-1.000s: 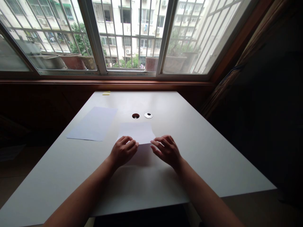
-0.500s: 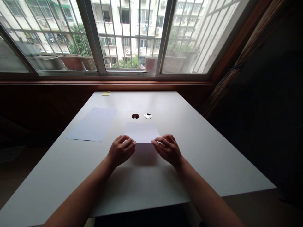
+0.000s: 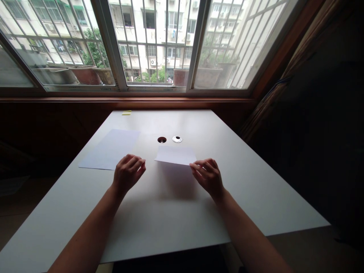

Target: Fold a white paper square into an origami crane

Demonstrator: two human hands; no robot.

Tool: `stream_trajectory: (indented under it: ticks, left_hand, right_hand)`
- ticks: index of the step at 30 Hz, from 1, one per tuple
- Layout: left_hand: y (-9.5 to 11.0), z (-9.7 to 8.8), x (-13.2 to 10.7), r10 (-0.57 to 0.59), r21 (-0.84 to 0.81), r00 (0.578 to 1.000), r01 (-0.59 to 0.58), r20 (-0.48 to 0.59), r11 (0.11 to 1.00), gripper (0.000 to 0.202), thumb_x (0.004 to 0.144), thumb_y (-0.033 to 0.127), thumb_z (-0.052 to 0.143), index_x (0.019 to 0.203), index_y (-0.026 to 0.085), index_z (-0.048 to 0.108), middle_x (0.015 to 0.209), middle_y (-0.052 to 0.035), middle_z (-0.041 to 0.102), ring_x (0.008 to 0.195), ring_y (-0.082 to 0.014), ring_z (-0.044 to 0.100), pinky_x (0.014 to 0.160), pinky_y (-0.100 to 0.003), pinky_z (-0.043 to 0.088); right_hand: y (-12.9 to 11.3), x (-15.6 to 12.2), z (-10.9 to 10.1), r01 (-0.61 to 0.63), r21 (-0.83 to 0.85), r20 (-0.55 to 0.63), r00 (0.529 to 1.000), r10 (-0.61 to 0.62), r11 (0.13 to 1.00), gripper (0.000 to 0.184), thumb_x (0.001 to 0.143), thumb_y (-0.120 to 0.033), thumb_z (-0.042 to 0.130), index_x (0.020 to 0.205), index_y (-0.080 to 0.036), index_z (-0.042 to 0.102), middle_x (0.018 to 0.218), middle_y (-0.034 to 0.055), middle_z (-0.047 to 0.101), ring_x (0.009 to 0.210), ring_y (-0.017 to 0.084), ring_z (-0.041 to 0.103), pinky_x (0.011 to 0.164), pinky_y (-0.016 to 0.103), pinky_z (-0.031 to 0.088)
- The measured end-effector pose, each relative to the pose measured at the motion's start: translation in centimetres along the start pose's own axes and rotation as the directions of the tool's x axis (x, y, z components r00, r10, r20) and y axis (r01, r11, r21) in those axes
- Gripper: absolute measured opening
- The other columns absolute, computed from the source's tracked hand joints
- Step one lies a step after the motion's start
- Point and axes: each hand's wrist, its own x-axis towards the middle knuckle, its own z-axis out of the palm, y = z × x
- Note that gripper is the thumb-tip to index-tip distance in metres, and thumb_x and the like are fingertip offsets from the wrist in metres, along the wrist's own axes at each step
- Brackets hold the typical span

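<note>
A small white sheet of paper (image 3: 176, 154) is held up a little above the table, its shadow falling on the surface below. My right hand (image 3: 209, 176) pinches its near right corner between thumb and fingertips. My left hand (image 3: 129, 170) is apart from that sheet, off its left side, with fingers curled together and nothing seen in them. Beyond the left hand lie larger sheets of paper (image 3: 109, 149), flat on the table, their near right corner partly hidden by that hand.
The white table (image 3: 170, 227) has a round cable hole (image 3: 162, 140) and, beside it, a round metal-coloured cover (image 3: 177, 139). A yellow sticky note (image 3: 126, 112) is at the far left edge. Past the table stands a barred window (image 3: 156, 45); a curtain (image 3: 273, 94) hangs at right.
My left hand has let go of the small sheet and moved left. My right hand has shifted slightly right with the sheet, which now tilts, its left end higher in view.
</note>
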Motion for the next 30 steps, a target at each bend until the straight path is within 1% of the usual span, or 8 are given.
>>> stream_trajectory:
  ticks: [3, 8, 11, 14, 18, 23, 26, 30]
  left_hand:
    - [-0.1, 0.1, -0.1, -0.054, -0.050, 0.998, 0.054, -0.013, 0.997, 0.016, 0.089, 0.015, 0.064, 0.103, 0.023, 0.066, 0.093, -0.0041, 0.069, 0.087, -0.0229, 0.061, 0.078, -0.037, 0.052]
    - [-0.1, 1.3, -0.2, -0.070, -0.155, 0.996, 0.078, 0.058, 0.985, 0.040, 0.091, 0.030, 0.068, 0.129, 0.025, 0.057, 0.115, -0.0086, 0.067, 0.102, -0.0258, 0.060, 0.084, -0.040, 0.054]
    - [-0.5, 2.0, -0.6, -0.080, -0.221, 0.994, 0.095, 0.080, 0.971, 0.035, 0.092, 0.033, 0.067, 0.125, 0.024, 0.060, 0.114, -0.0094, 0.066, 0.102, -0.0258, 0.060, 0.085, -0.042, 0.054]
    - [-0.9, 2.3, -0.8, -0.113, -0.273, 0.990, 0.131, 0.082, 0.953, 0.016, 0.094, 0.031, 0.065, 0.107, 0.022, 0.067, 0.107, -0.0080, 0.068, 0.098, -0.0244, 0.061, 0.085, -0.042, 0.054]
    - [-1.1, 2.1, -0.7, -0.179, -0.385, 0.981, 0.194, 0.075, 0.902, 0.008, 0.094, 0.028, 0.065, 0.093, 0.021, 0.068, 0.096, -0.0063, 0.069, 0.094, -0.0229, 0.061, 0.084, -0.040, 0.053]
    - [-0.8, 2.0, -0.4, -0.165, -0.576, 0.979, 0.203, 0.118, 0.792, 0.006, 0.095, 0.026, 0.063, 0.091, 0.022, 0.066, 0.091, -0.0058, 0.070, 0.094, -0.0219, 0.064, 0.087, -0.040, 0.055]
    - [-0.6, 2.2, -0.4, -0.097, -0.622, 0.987, 0.154, 0.125, 0.768, 0.005, 0.095, 0.024, 0.063, 0.092, 0.022, 0.066, 0.092, -0.0057, 0.071, 0.095, -0.0211, 0.065, 0.099, -0.046, 0.052]
    - [-0.4, 2.2, -0.3, -0.049, -0.642, 0.995, 0.096, 0.090, 0.761, 0.003, 0.094, 0.021, 0.063, 0.093, 0.020, 0.066, 0.095, -0.0069, 0.071, 0.096, -0.0197, 0.067, 0.105, -0.050, 0.049]
  right_hand:
    - [0.0, -0.1, 0.2, -0.010, 0.031, -0.003, 1.000, 0.010, 0.999, 0.031, 0.085, -0.014, 0.071, 0.112, -0.029, 0.070, 0.097, 0.0034, 0.072, 0.081, 0.020, 0.057, 0.079, 0.039, 0.046]
    - [-0.8, 0.0, 0.6, 0.002, 0.125, 0.006, 1.000, -0.003, 0.992, 0.032, 0.084, -0.013, 0.072, 0.111, -0.030, 0.071, 0.095, 0.0033, 0.072, 0.082, 0.020, 0.059, 0.079, 0.039, 0.050]
    - [-1.6, 0.3, 0.8, -0.041, 0.263, -0.011, 0.999, 0.045, 0.964, 0.029, 0.084, -0.012, 0.071, 0.106, -0.030, 0.072, 0.091, 0.0036, 0.071, 0.081, 0.020, 0.060, 0.076, 0.038, 0.053]
    - [-2.1, 0.6, 0.9, -0.169, 0.428, 0.018, 0.984, 0.178, 0.888, 0.021, 0.086, -0.015, 0.069, 0.100, -0.029, 0.074, 0.089, 0.0047, 0.068, 0.082, 0.020, 0.062, 0.074, 0.038, 0.055]
    - [-1.6, 0.7, 0.7, -0.403, 0.599, 0.235, 0.915, 0.329, 0.692, 0.010, 0.090, -0.027, 0.067, 0.091, -0.024, 0.076, 0.089, 0.0061, 0.068, 0.081, 0.020, 0.065, 0.074, 0.036, 0.055]
    - [-0.6, 0.7, 0.9, -0.618, 0.675, 0.572, 0.784, 0.243, 0.403, 0.033, 0.098, -0.041, 0.053, 0.089, -0.020, 0.076, 0.091, 0.0077, 0.070, 0.079, 0.019, 0.067, 0.074, 0.034, 0.056]
    - [-0.5, 0.9, 1.2, -0.657, 0.652, 0.653, 0.740, 0.160, 0.378, 0.030, 0.096, -0.043, 0.057, 0.093, -0.021, 0.077, 0.101, 0.0084, 0.073, 0.094, 0.022, 0.069, 0.086, 0.037, 0.056]
    - [-0.9, 1.1, 1.8, -0.652, 0.633, 0.675, 0.729, 0.117, 0.417, 0.031, 0.091, -0.046, 0.064, 0.112, -0.025, 0.072, 0.127, 0.0091, 0.067, 0.118, 0.025, 0.063, 0.103, 0.043, 0.050]
